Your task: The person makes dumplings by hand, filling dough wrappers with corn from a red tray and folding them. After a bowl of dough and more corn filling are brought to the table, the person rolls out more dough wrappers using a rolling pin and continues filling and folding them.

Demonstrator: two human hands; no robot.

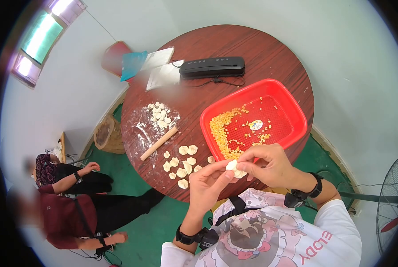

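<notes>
Between the fingertips of both my hands is a small white dough dumpling [237, 170]. My left hand [208, 181] pinches it from the left, and my right hand [270, 165] from the right. Just beyond my fingers stands a red plastic basket [292, 107] with yellow corn kernels [223, 127] heaped along its left side and a few scattered elsewhere. Several shaped dumplings [181, 172] lie on the table left of my left hand. Farther left are a wooden rolling pin [159, 143] and small dough pieces [160, 115] on a floured patch.
On the round wooden table [270, 53], a black vacuum sealer [212, 67] with its cord lies at the back, beside white sheets [165, 75] and a blue bag [133, 64]. Another person [74, 213] is at the left. A fan [392, 204] stands at the right.
</notes>
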